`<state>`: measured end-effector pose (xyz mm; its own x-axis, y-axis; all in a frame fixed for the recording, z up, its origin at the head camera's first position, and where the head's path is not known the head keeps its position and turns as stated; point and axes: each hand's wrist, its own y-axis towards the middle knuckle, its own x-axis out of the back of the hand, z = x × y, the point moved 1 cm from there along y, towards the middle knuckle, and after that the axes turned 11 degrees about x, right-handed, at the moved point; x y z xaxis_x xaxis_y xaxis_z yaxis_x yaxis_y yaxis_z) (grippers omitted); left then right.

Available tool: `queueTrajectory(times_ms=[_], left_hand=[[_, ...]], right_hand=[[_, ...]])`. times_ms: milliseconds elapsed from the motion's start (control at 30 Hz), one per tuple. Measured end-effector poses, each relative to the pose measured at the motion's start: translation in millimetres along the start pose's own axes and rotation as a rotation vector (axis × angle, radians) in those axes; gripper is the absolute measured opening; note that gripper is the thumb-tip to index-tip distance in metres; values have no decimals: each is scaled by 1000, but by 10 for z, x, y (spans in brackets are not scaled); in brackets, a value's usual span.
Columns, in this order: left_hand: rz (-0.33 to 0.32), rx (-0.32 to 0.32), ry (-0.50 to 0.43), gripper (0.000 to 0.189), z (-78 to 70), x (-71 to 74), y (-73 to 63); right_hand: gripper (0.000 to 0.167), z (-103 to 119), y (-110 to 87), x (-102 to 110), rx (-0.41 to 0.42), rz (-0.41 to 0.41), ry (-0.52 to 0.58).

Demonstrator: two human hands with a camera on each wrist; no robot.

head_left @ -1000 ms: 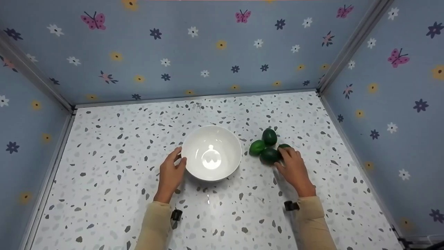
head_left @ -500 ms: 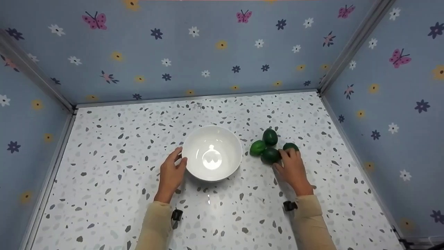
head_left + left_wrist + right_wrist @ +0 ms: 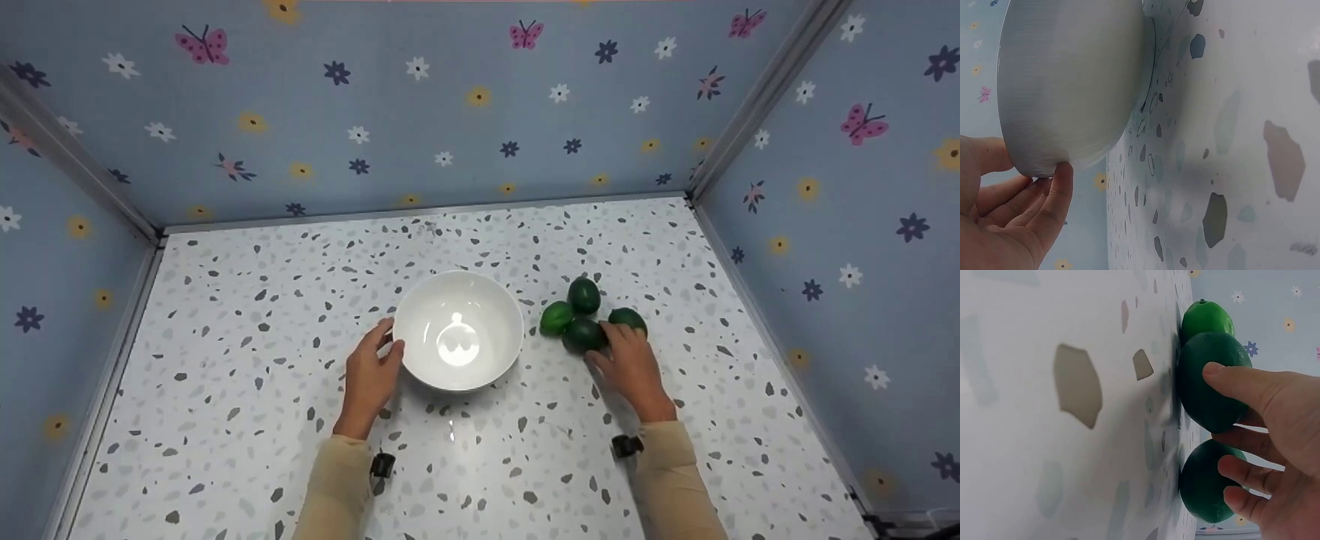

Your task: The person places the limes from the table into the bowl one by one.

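A white bowl stands on the table. My left hand holds its left side, with the thumb at the rim and fingers against the outer wall. On the right, my right hand grips the nearest dark green lime-shaped fruit between thumb and index finger; it still appears to rest on the table. The other curled fingertips touch a second dark green fruit at its right. A brighter green lime and another dark green fruit lie just beyond.
The speckled white table is bounded at the back and sides by blue flowered panels in grey frames. The bowl stands left of the fruit cluster, separated by a narrow gap.
My right hand has shifted slightly left, from the rightmost fruit onto the nearest one. The rightmost fruit now sits a little farther right and shows more. The left hand and bowl stay put.
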<state>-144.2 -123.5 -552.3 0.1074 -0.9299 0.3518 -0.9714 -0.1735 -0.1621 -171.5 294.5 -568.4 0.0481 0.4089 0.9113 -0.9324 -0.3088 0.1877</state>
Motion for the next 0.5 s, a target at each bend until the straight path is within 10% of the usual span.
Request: queueTrajectory(times_ms=[500], left_hand=[[5, -13, -21, 48, 2, -3, -9]], right_hand=[[58, 77, -11, 90, 38, -37, -1]])
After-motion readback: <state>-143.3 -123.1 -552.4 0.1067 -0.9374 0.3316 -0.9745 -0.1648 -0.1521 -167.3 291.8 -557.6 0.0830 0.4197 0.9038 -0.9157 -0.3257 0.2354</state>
